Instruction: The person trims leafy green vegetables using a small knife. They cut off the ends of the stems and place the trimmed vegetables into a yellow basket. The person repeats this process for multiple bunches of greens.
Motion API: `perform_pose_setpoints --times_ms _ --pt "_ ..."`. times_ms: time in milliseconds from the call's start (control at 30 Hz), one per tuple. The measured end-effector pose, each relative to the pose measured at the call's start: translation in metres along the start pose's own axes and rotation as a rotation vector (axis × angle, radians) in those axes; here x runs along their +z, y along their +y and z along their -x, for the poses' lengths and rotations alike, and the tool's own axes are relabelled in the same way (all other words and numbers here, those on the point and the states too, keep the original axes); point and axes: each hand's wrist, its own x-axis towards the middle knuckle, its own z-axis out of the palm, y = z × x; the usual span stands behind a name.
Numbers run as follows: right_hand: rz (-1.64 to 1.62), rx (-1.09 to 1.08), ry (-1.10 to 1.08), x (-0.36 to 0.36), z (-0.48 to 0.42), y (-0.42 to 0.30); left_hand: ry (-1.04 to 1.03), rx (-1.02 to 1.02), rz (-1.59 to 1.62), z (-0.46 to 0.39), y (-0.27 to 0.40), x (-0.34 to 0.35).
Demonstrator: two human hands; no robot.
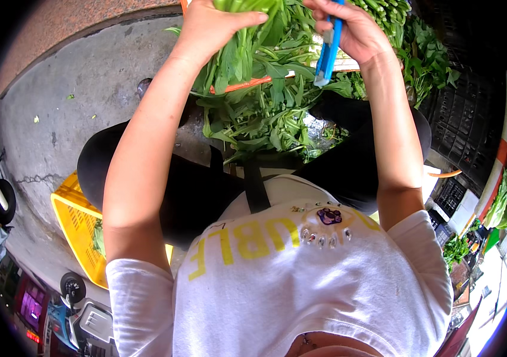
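At the top of the view, my left hand (209,31) grips a bunch of leafy greens (241,62), thumb over the pale stems. My right hand (363,33) is closed around a blue utility knife (330,51), whose lower end points towards me. The knife is to the right of the bunch and apart from it. Beneath both hands, more greens rest on an orange-edged crate or tray (253,84), largely covered by leaves. A heap of loose leaves (271,127) lies on the ground between my knees. The tips of some left fingers are hidden.
A yellow plastic crate (81,236) with some leaf inside stands by my left leg. Cut stems (383,15) are stacked at upper right, near black plastic crates (463,129). A stone ledge (75,26) borders the concrete floor (57,116). A parked scooter (79,312) appears lower left.
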Motion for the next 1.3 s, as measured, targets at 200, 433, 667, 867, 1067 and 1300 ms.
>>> perform_pose_setpoints --times_ms 200,433,667,867,1067,1300 --pt "0.142 -0.087 0.064 -0.002 -0.014 0.037 0.048 -0.055 0.142 -0.001 -0.008 -0.006" --pt "0.714 -0.379 0.074 0.080 0.038 -0.003 0.115 -0.037 0.054 0.001 -0.010 -0.001" --pt "0.655 -0.226 0.015 0.073 0.028 -0.001 0.068 -0.111 -0.021 0.007 -0.005 -0.006" --pt "0.499 -0.274 -0.234 0.065 0.025 -0.002 -0.078 -0.250 0.011 0.010 0.012 -0.017" --pt "0.666 -0.479 -0.073 0.038 0.018 -0.004 -0.236 -0.125 0.268 0.010 0.003 -0.034" --pt "0.954 -0.227 0.232 0.057 0.035 -0.017 -0.189 -0.240 0.485 0.008 -0.001 -0.036"
